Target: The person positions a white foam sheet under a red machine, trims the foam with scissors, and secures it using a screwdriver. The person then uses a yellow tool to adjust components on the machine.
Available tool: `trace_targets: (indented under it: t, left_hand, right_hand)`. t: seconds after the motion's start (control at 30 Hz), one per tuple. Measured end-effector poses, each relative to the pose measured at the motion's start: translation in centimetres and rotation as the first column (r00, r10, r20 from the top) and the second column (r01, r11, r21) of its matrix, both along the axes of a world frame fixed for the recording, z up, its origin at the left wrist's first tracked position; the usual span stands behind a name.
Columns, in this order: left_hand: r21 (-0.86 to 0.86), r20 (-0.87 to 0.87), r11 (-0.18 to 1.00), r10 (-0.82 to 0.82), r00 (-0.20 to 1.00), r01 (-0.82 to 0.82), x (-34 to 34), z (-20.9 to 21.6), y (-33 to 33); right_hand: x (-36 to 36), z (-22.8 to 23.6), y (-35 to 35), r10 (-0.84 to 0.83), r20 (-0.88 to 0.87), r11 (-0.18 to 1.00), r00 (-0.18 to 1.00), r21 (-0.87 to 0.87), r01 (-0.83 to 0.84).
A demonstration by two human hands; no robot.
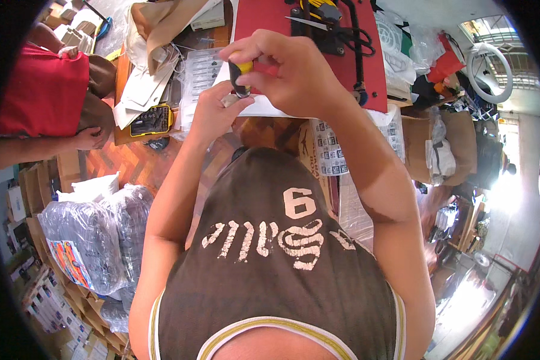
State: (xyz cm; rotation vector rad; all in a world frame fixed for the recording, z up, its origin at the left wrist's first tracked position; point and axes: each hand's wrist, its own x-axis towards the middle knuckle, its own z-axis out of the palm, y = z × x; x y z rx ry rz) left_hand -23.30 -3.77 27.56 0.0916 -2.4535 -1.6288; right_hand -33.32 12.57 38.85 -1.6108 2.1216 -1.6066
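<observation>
In front of my chest, at the table's near edge, my right hand (282,75) grips a short yellow-and-black screwdriver (240,73). The tool points down, its metal end close to my left fingertips. My left hand (213,111) is closed just below, thumb and fingers pinched together at a small pale piece I cannot make out. A clear compartment box (199,75) of small parts lies behind my left hand. Left of it is an opened yellow-and-black bit case (152,120).
A red board (366,78) covers the table's right part, with a black-framed device, scissors (306,23) and a cable on it. Cardboard and papers (147,87) are piled at left. Another person in red (48,90) sits at far left. Plastic-wrapped bundles (93,234) stand on the floor.
</observation>
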Motion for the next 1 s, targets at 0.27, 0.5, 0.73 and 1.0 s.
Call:
trace_targets:
  t: [0.27, 0.5, 0.73, 1.0]
  left_hand:
    - [0.045, -0.101, 0.999, -0.016, 0.995, 0.021, 0.0, -1.1, 0.1]
    - [0.032, -0.105, 0.998, -0.058, 0.993, 0.061, -0.5, -0.2, -1.3]
    - [0.027, -0.062, 0.988, -0.152, 0.986, 0.154, -0.7, 1.7, -2.1]
    - [0.093, -0.050, 0.975, -0.200, 0.979, 0.204, 0.0, 2.2, -2.9]
  right_hand:
    - [1.2, -0.2, -0.6, -0.099, -0.055, 0.995, 0.994, -0.038, 0.097]
    - [2.4, 1.1, 0.0, -0.254, 0.019, 0.951, 0.967, 0.185, 0.246]
    - [1.6, 1.0, -0.4, -0.086, 0.128, 0.996, 0.988, 0.008, 0.086]
    - [1.9, -0.1, -0.8, -0.107, 0.038, 0.994, 0.994, 0.017, 0.106]
